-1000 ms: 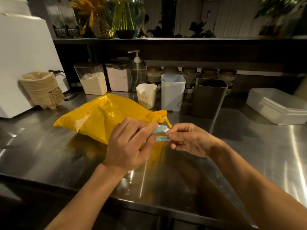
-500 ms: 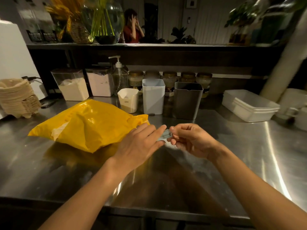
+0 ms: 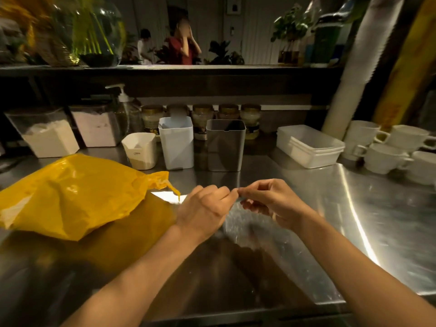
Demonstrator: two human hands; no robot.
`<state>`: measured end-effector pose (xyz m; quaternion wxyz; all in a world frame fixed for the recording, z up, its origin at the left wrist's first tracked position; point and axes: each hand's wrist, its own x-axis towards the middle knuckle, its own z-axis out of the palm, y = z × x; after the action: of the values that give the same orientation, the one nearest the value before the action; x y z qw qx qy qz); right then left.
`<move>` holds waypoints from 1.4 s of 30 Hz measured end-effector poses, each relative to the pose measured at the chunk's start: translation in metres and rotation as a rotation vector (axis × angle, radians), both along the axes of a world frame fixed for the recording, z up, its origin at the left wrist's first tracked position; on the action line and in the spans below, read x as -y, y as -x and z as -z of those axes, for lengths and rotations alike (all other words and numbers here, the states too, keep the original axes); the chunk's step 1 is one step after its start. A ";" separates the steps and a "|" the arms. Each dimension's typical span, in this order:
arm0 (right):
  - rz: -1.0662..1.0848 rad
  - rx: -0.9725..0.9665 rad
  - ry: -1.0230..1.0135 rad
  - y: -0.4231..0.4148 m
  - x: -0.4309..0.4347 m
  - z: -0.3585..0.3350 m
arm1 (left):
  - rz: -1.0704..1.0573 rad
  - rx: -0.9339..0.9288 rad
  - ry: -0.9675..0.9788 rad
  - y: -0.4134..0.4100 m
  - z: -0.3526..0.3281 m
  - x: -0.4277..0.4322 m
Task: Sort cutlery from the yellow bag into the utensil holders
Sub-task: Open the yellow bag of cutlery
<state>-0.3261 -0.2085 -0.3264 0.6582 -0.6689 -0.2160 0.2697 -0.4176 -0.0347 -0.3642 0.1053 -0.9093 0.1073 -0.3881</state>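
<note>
A: where's the yellow bag point(image 3: 70, 194) at?
B: lying on the surface point(image 3: 318, 208), just left of the left hand point(image 3: 203, 208). that and the right hand point(image 3: 271, 204) are curled, fingertips meeting, can't tell if they're pinching anything tbh

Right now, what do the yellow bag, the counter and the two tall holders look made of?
Yellow bag: thin glossy plastic film, crinkled with sharp highlights.
Counter: brushed stainless steel, streaky reflections.
White holder: likely matte plastic, even tone.
Grey holder: matte, plastic or coated metal; cannot tell.
</note>
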 end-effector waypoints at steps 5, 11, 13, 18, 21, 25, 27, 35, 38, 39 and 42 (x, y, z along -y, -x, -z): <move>0.145 -0.016 0.114 -0.023 0.013 0.007 | -0.050 -0.167 0.071 -0.030 0.003 0.018; 0.538 -0.122 0.036 -0.084 0.089 0.020 | -0.120 -0.358 0.287 -0.075 0.003 0.066; 0.691 -0.150 0.015 -0.106 0.121 0.027 | -0.113 -0.410 0.328 -0.090 0.006 0.079; 1.019 -0.205 -0.001 -0.154 0.194 0.046 | -0.072 -0.518 0.364 -0.125 0.013 0.107; 1.105 -0.235 -0.017 -0.173 0.213 0.053 | -0.034 -0.499 0.424 -0.140 0.020 0.118; 1.160 -0.155 0.131 -0.191 0.213 0.062 | -0.034 -0.550 0.464 -0.155 0.024 0.122; 1.175 -0.112 0.185 -0.198 0.210 0.064 | -0.047 -0.593 0.480 -0.161 0.026 0.120; 1.185 0.004 0.188 -0.204 0.187 0.062 | -0.097 -0.636 0.511 -0.158 0.027 0.100; 1.165 0.221 0.171 -0.176 0.154 0.049 | -0.123 -0.632 0.530 -0.145 0.025 0.089; 1.115 0.315 0.178 -0.163 0.139 0.043 | -0.131 -0.611 0.539 -0.139 0.023 0.082; 0.833 0.583 0.240 -0.131 0.091 0.029 | -0.131 -0.528 0.579 -0.118 0.016 0.063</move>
<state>-0.1955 -0.2999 -0.3558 0.5407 -0.8162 -0.0734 -0.1898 -0.2999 -0.0975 -0.3798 -0.1622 -0.9748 -0.0414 -0.1476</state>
